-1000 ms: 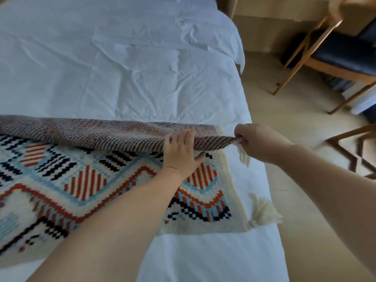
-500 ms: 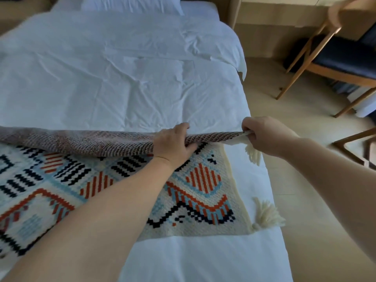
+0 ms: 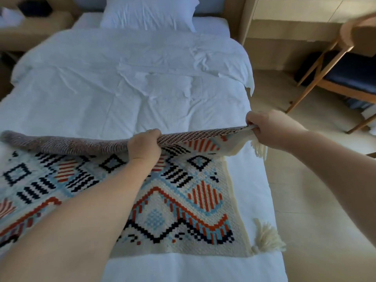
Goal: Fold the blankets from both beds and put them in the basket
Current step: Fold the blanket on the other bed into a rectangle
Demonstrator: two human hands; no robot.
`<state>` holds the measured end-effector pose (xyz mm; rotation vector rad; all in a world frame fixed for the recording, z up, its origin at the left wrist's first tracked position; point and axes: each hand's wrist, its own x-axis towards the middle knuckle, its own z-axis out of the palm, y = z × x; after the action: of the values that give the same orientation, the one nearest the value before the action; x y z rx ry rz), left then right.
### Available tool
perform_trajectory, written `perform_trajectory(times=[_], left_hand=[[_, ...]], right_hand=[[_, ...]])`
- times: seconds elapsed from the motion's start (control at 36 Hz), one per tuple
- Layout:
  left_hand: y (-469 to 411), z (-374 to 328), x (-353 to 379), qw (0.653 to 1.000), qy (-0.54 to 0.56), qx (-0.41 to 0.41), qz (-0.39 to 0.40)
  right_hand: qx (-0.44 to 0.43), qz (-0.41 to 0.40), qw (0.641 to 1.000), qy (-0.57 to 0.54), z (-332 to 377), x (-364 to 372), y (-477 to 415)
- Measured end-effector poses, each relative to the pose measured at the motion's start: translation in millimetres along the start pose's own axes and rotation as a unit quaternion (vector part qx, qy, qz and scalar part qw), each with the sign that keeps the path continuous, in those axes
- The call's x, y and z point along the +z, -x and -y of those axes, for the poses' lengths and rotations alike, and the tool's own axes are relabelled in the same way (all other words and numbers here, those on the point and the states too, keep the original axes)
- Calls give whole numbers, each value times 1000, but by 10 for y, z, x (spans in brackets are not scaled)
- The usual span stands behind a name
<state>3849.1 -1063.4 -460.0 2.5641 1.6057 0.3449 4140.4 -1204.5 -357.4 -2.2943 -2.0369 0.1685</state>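
Blanket: your patterned blanket (image 3: 183,200) lies on the foot end of the bed (image 3: 142,94). Its long axis runs crosswise, from the bed's left side to its right side, and its left end runs out of view.
Flat part: the side nearest the bed's foot lies patterned face up on the white cover, with its short right end close to the bed's right edge.
Lifted edge: the long edge toward the bed's head is raised off the cover and rolled back toward you, showing a grey-brown woven underside.
Left hand: your left hand (image 3: 144,144) grips that raised edge over the bed's middle, with the fingers curled round the fold.
Right hand: your right hand (image 3: 272,129) holds the raised corner in a closed fist, above the bed's right edge.
Upper tassel (image 3: 259,148): cream, it hangs from the held corner just below your right hand.
Lower tassel (image 3: 268,239): it lies at the blanket's flat corner, on the bed's right edge.
Pillow (image 3: 148,13): at the bed's head.
Chair (image 3: 345,78): wooden with a dark seat, on the floor well off the bed's right side.
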Motion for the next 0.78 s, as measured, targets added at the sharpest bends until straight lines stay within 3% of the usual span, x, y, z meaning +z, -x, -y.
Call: perform_trajectory(times=[0.08,0.28,0.53,0.78], left_hand=[[-38,500,-100,998,-24,-52,-13],[-56,1234,-325,994,-64,-85,6],[706,1431,-142,991,-66,31,108],[1394,1618,295,985,-34,65,153]], right_hand=[[2,2,1000,-4,-153,76,-33],[28,52,997,53,-404,416,-56],[91,137,984,72,-493,1051,407],[93,178,972,122,-192,1742,1036]])
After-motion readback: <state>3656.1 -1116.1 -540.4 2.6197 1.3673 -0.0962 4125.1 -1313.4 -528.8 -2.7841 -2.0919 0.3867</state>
